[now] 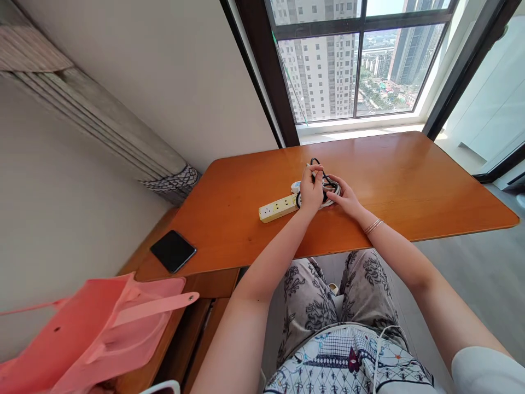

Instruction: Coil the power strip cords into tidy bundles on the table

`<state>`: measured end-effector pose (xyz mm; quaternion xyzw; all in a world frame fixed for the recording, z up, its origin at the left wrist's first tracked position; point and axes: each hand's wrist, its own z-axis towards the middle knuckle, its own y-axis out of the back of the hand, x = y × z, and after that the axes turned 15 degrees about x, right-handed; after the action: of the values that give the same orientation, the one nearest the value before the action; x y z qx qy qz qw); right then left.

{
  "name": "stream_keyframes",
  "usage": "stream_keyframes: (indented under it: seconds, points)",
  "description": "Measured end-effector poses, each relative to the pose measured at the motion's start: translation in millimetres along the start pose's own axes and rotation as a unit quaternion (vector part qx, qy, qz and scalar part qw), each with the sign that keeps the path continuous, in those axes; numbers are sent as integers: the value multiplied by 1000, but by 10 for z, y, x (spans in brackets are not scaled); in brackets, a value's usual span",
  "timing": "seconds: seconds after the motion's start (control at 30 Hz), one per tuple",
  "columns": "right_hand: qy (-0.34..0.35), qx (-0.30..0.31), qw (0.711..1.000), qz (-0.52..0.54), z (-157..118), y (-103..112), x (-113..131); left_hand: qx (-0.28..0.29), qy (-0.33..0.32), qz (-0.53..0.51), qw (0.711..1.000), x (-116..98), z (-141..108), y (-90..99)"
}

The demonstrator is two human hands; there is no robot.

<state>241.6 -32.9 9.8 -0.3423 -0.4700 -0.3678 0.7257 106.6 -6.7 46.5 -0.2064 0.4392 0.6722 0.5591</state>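
Table [394,186], wooden, by window [328,71], bears phone [173,251] and power strip [279,209]; left hand [312,187] pinches black cable [327,177], right hand [348,199] grips white coil [337,189].

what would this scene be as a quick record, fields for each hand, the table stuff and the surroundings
left hand: curled at the black cable
right hand: fingers at the coiled white cable; grip unclear
power strip: cream, lying left of the hands, one end by the cables
dark flat device: on the table's near left part
table: orange-brown, smooth top
lower left: pink bag
background: window with tall buildings outside; curtain at left
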Motion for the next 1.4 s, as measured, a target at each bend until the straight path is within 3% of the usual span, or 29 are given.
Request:
stream_keyframes:
  seconds: [0.17, 0.4, 0.57, 0.83, 0.97, 1.1, 1.23, 1.4]
  points:
    - [33, -19, 999, 26, 10, 3, 11, 143, -1, 57, 988, -221, -73, 89]
    - [53, -39, 994, 89, 21, 148, 24, 315, 81, 105, 940, -384, -83, 380]
    - [49, -82, 993, 62, 16, 145, 105, 386, 48, 204, 898, -515, -45, 552]
    - [35, -128, 991, 7, 0, 52, 187, 370, 31, 251, 894, -440, -95, 493]
    - [53, -146, 988, -22, 21, 77, 168, 322, 33, 231, 917, -361, -32, 458]
    - [68, -88, 993, -44, 6, 15, 179, 295, 85, 146, 940, -344, 37, 442]
    - [57, -55, 995, -58, 0, -40, 177, 280, 70, 110, 951, -352, 95, 448]
    - [54, -124, 989, -61, 10, 72, 200, 198, 92, 98, 971, -259, 302, 550]
